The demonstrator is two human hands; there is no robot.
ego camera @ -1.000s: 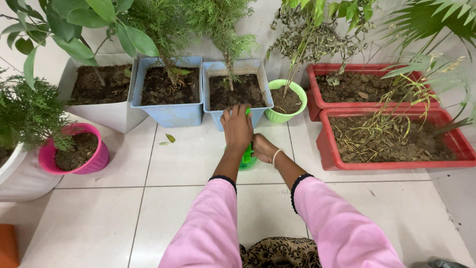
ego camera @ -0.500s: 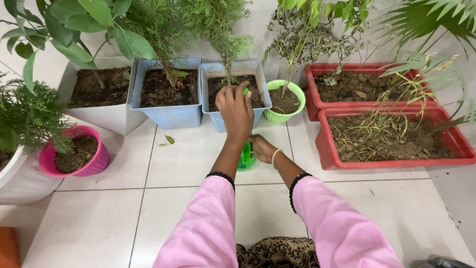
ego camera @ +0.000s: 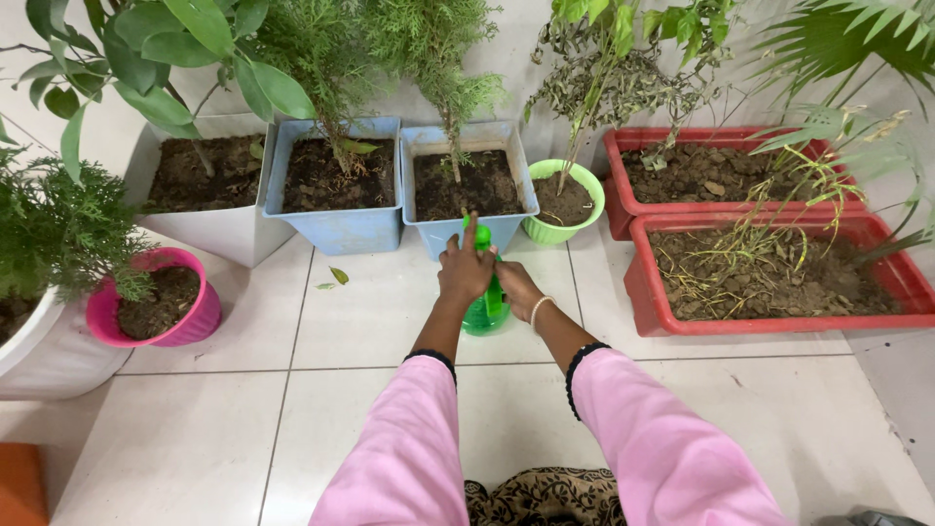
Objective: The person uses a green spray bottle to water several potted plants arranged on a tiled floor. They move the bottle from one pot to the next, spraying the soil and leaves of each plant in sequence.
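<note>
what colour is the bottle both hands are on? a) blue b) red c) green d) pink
c: the bottle standing on the floor tiles is translucent green, with the left hand over its top and the right hand at its side; blue, red and pink appear only on the pots around it.

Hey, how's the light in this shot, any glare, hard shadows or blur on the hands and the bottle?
Head view: soft, even light; only faint shadows on the glossy white floor tiles, no strong glare. The left hand and right hand on the translucent green plastic spray bottle look sharp, not smeared. The wide lens bends tile lines towards the edges.
</note>
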